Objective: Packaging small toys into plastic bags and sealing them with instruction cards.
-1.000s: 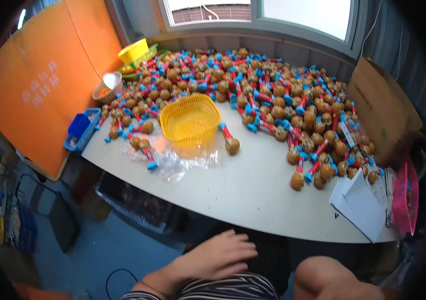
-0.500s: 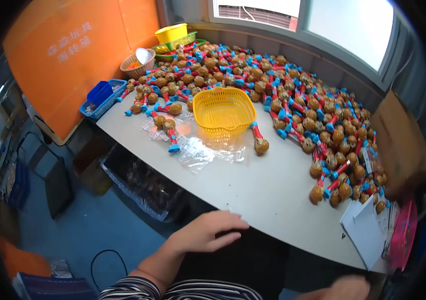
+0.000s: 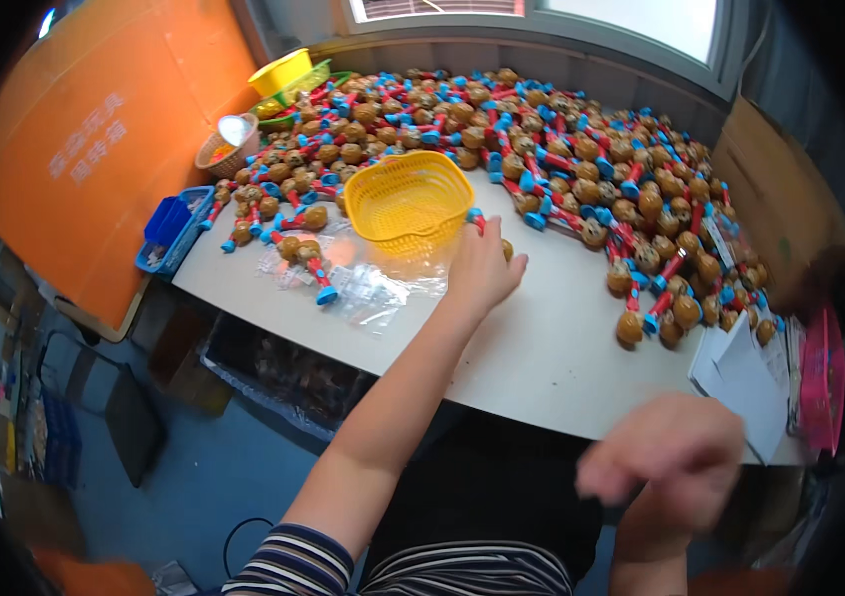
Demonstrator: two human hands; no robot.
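My left hand (image 3: pixel 485 266) reaches over the table to a toy (image 3: pixel 482 226) with a blue end, a red handle and a round brown head, beside the yellow basket. The hand covers the toy's middle. Its thumb stands apart from the fingers, whose tips are partly hidden, so I see no closed grip. Motion blurs my right hand (image 3: pixel 666 452), raised in front of the table's near right edge; its fingers are not clear. The yellow slotted basket (image 3: pixel 410 238) rests just beyond my left hand. Clear plastic bags (image 3: pixel 368 298) lie to its near left, by a few toys.
A large heap of similar toys (image 3: pixel 581 164) covers the table's back and right. An orange panel (image 3: pixel 105 149) and a blue basket (image 3: pixel 182 243) stand left. White papers (image 3: pixel 745 377), a pink container (image 3: pixel 822 382) and a cardboard box (image 3: pixel 770 199) are at right; a window is behind.
My left hand has stretched forward from the table's near edge to the toy beside the basket. My right hand has risen from the lower edge. The view has shifted.
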